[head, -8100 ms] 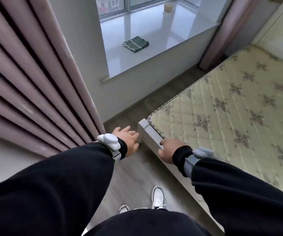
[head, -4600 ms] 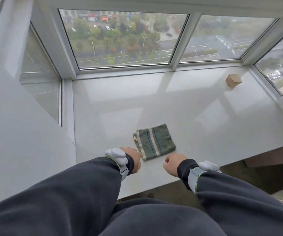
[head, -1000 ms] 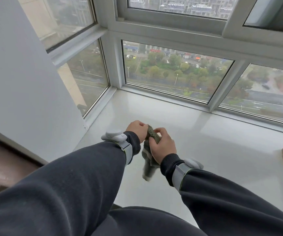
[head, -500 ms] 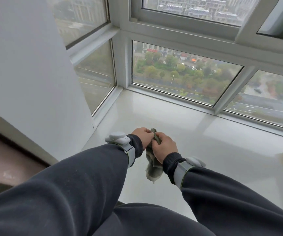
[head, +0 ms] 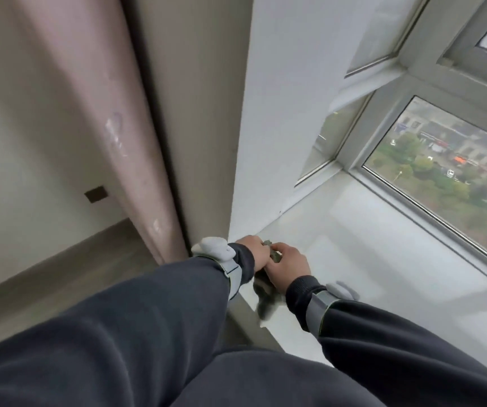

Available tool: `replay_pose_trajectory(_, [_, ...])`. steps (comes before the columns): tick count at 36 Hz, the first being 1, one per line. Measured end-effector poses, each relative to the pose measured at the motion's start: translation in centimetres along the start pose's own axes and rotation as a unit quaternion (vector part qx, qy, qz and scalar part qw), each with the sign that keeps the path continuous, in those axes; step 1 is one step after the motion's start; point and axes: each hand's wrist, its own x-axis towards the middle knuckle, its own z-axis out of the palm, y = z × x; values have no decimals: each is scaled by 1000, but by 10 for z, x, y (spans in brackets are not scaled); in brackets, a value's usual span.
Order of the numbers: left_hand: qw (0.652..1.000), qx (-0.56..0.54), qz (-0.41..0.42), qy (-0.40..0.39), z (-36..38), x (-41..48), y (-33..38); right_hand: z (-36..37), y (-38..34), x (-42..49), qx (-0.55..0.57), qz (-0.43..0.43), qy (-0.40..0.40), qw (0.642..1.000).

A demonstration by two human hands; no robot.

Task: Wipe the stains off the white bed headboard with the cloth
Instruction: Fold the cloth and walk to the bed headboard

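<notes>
My left hand (head: 252, 252) and right hand (head: 287, 267) both grip the cloth (head: 264, 301) at six o'clock, bunching it for wiping.

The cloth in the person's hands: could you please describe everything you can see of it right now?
The cloth is dark grey-green, soft fabric, bunched up rather than spread flat. Both hands hold it: a small tuft shows between the left hand and the right hand, and the rest hangs limp below them, its paler, blurred lower end dangling just above the near edge of the white window sill. Most of it is hidden by the hands, and no pattern can be made out. Whether it touches the sill is unclear.
</notes>
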Motion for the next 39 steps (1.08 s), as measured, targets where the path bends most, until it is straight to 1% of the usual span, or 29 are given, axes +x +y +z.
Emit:
replay_pose_trajectory(2, [999, -29, -14, 20, -14, -3, -15, 13, -15, 3, -2, -16, -13, 1000])
replay_pose_trajectory(5, [998, -40, -26, 43, -28, -3, -31, 28, -31, 5, -10, -36, -22, 999])
replay_pose_trajectory(11, [995, -74, -47, 56, -32, -6, -47, 36, -43, 3, -41, -63, -41, 996])
replay_pose_trajectory(17, [982, -129, -83, 110, -37, -28, -77, 51, -61, -3, -74, -112, -92, 987])
replay_pose_trajectory(18, [982, -129, -83, 110, -38, -29, -78, 52, -62, -3, -76, -119, -90, 986])
replay_pose_trajectory(23, [962, -176, -126, 168, -41, -56, -113, 77, -80, -17, -114, -186, -131, 967])
replay_pose_trajectory(26, [953, -184, -144, 193, -40, -72, -127, 88, -87, -27, -122, -206, -157, 958])
replay_pose_trajectory(32, [935, -194, -174, 242, -35, -85, -153, 108, -103, -30, -139, -218, -202, 945])
replay_pose_trajectory(35, [928, -195, -188, 255, -37, -88, -170, 122, -117, -30, -161, -232, -237, 930])
replay_pose_trajectory(39, [921, -208, -200, 263, -50, -85, -194, 142, -137, -24, -193, -251, -255, 914])
